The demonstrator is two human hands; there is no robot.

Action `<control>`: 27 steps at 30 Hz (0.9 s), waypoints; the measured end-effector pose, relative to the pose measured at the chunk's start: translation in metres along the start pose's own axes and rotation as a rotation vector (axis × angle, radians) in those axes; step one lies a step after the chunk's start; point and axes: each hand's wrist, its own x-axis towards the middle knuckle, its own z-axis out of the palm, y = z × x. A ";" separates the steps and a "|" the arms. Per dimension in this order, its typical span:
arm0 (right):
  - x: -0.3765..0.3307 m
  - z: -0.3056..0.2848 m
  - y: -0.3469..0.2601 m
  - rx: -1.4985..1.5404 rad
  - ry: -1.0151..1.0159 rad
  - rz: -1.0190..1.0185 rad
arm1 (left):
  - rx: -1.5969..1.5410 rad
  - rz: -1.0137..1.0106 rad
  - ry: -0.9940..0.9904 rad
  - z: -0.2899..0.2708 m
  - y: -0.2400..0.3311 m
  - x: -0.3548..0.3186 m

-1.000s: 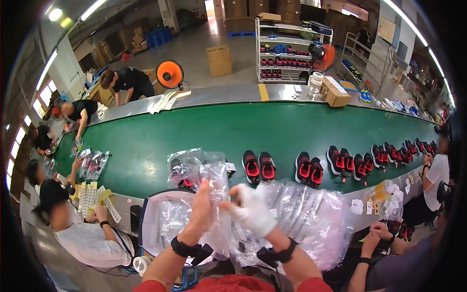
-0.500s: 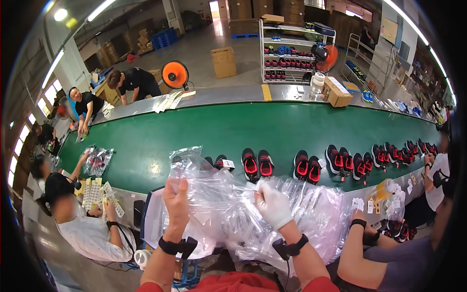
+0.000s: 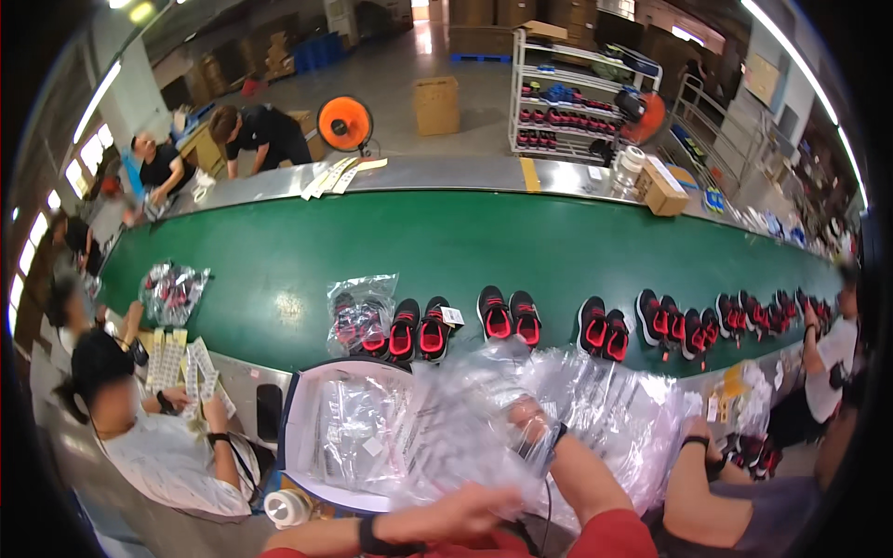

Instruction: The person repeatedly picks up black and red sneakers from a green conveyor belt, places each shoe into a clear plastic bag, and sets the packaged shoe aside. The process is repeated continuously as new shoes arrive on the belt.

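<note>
My right hand (image 3: 531,423) is partly covered by a crumpled clear plastic bag (image 3: 470,414); the film and blur hide how its fingers are set. Low in front of me, my left hand (image 3: 474,507) reaches rightward beneath that bag, smeared by motion, its fingers looking stretched out. More clear bags (image 3: 609,409) lie heaped to the right of my right hand. An open box (image 3: 290,418) with white inner walls holds further flat bags. Beyond it on the green belt, a pair of black-and-red sneakers (image 3: 419,330) stands beside a bagged pair (image 3: 358,321).
A row of sneaker pairs (image 3: 670,321) runs rightward along the green conveyor belt (image 3: 419,232). Another bagged pair (image 3: 174,293) lies at the left. Co-workers sit close on both sides, one in a white shirt (image 3: 177,446). A white-lidded jar (image 3: 288,508) stands beside the box.
My hands have left the belt edge and come down toward me; the left has swung low and rightward. The stretched plastic has moved off the box, uncovering it and the bagged pair.
</note>
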 end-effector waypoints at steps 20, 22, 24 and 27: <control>0.119 0.048 0.042 0.283 -0.035 0.382 | 0.094 -0.202 1.261 -0.238 -0.031 -0.053; 0.128 0.106 0.061 0.163 -0.221 0.283 | 0.021 -0.203 1.270 -0.231 -0.039 -0.058; 0.140 0.144 0.051 -0.139 -0.448 0.336 | 0.122 -0.251 1.298 -0.227 -0.040 -0.062; 0.159 0.186 0.058 -0.215 -0.666 0.329 | 0.090 -0.319 1.264 -0.225 -0.042 -0.081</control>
